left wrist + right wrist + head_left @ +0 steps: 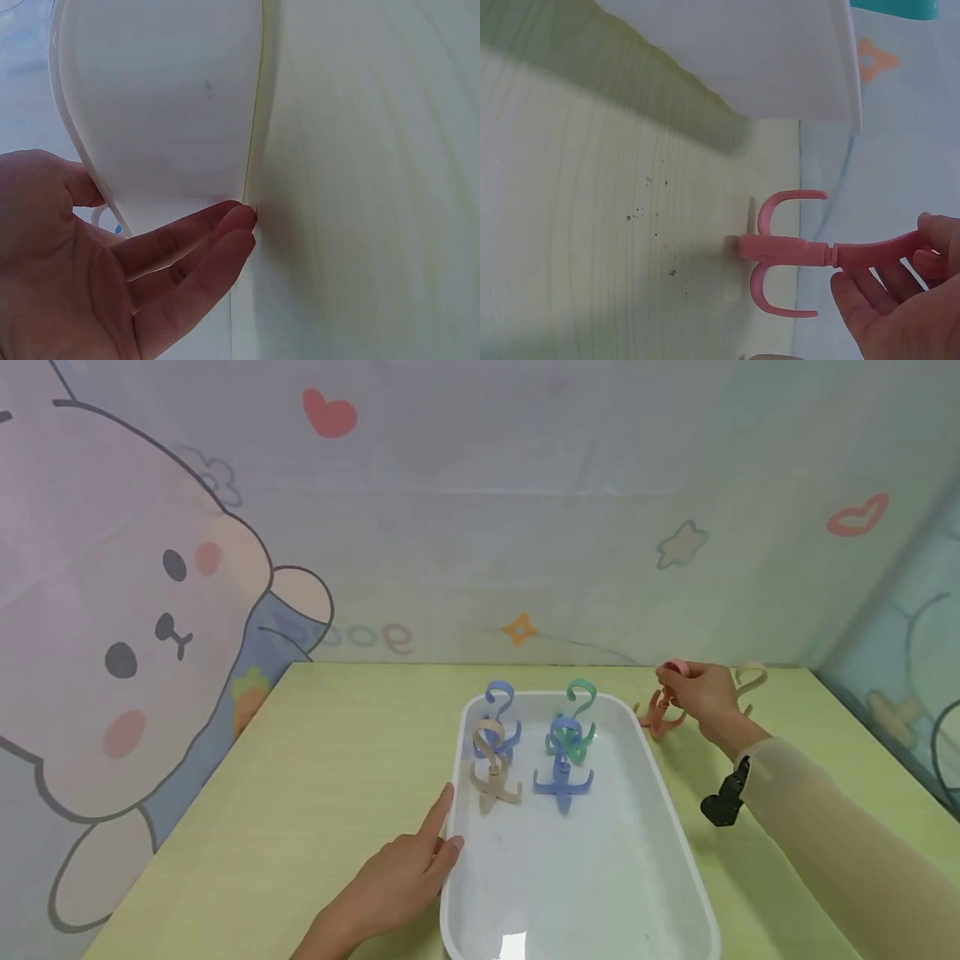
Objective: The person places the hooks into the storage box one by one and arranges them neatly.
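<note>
My right hand pinches the curved top of a pink multi-prong hanging hook, to the right of the white tray. Its prongs point down close to the table in the head view; whether they touch it I cannot tell. My left hand holds the tray's left side, with the thumb over the rim and the other fingers against the outer wall. Inside the tray's far half stand a beige hook, a green hook and two blue hooks, one at the front and one behind.
Another beige hook stands behind my right hand, partly hidden by it. The pale yellow table ends at a cloth backdrop printed with cartoon figures. A black wrist device hangs below my right sleeve.
</note>
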Demonstrator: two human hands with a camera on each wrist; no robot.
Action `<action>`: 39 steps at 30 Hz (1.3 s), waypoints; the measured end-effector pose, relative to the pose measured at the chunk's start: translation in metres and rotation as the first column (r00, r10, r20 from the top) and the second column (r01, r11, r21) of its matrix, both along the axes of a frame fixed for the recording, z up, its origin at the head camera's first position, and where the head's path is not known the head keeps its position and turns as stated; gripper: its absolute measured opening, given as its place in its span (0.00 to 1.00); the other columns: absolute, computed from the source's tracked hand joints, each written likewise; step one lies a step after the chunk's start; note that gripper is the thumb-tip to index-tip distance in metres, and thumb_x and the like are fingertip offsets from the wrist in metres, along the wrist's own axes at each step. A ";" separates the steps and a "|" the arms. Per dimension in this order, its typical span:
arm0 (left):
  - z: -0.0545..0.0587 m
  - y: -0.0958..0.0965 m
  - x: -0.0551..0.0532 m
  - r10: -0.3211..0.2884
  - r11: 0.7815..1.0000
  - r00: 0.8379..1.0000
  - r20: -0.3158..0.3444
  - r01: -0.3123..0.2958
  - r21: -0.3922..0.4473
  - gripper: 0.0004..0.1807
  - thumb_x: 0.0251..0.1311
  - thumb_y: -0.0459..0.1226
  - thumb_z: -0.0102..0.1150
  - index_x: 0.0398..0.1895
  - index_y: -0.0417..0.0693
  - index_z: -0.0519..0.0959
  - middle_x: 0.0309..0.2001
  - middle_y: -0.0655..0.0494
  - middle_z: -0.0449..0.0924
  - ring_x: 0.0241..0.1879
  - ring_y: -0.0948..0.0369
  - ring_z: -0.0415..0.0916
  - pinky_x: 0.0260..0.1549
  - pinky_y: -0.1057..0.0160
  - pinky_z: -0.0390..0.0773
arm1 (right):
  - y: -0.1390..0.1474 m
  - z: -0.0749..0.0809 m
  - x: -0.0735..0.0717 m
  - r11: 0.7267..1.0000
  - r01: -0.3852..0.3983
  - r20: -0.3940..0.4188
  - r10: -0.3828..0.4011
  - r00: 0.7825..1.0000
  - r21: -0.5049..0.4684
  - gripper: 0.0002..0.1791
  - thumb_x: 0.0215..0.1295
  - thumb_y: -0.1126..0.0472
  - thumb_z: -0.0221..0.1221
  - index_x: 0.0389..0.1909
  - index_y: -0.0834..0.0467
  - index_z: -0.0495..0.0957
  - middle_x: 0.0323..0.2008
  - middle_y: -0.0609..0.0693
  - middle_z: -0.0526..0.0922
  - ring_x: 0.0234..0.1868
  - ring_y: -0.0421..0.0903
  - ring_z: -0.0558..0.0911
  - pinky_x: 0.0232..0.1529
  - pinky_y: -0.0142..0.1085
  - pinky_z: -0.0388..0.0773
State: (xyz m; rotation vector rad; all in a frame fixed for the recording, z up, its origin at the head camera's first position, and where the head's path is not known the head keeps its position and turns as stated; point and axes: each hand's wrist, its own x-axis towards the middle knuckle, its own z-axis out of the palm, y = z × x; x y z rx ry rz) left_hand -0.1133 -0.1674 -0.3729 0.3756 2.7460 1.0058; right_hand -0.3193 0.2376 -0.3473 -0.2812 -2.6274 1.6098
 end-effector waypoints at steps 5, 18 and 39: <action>0.001 0.000 0.000 0.003 1.000 1.000 -0.001 -0.003 -0.018 0.38 0.82 0.50 0.44 0.87 0.48 0.47 0.44 0.58 0.87 0.35 0.63 0.76 0.36 0.59 0.74 | 0.009 0.001 0.002 0.999 -0.013 -0.023 0.013 1.000 -0.034 0.33 0.78 0.49 0.58 0.71 0.70 0.72 0.53 0.57 0.81 0.35 0.29 0.83 0.44 0.28 0.85; 0.000 0.000 0.001 -0.005 1.000 1.000 -0.019 0.004 -0.015 0.38 0.82 0.50 0.44 0.87 0.48 0.47 0.41 0.59 0.87 0.33 0.63 0.75 0.35 0.59 0.73 | 0.028 0.009 0.015 0.991 -0.072 -0.045 0.067 0.997 -0.110 0.37 0.78 0.49 0.59 0.73 0.73 0.67 0.43 0.42 0.80 0.36 0.27 0.85 0.44 0.28 0.85; -0.001 0.012 0.001 0.061 0.984 0.983 -0.176 -0.089 -0.155 0.36 0.80 0.44 0.45 0.85 0.42 0.53 0.32 0.45 0.86 0.30 0.52 0.83 0.25 0.51 0.74 | 0.026 0.040 0.042 0.982 -0.156 -0.108 0.144 0.984 -0.108 0.23 0.76 0.51 0.63 0.56 0.66 0.79 0.31 0.28 0.85 0.35 0.29 0.87 0.40 0.29 0.86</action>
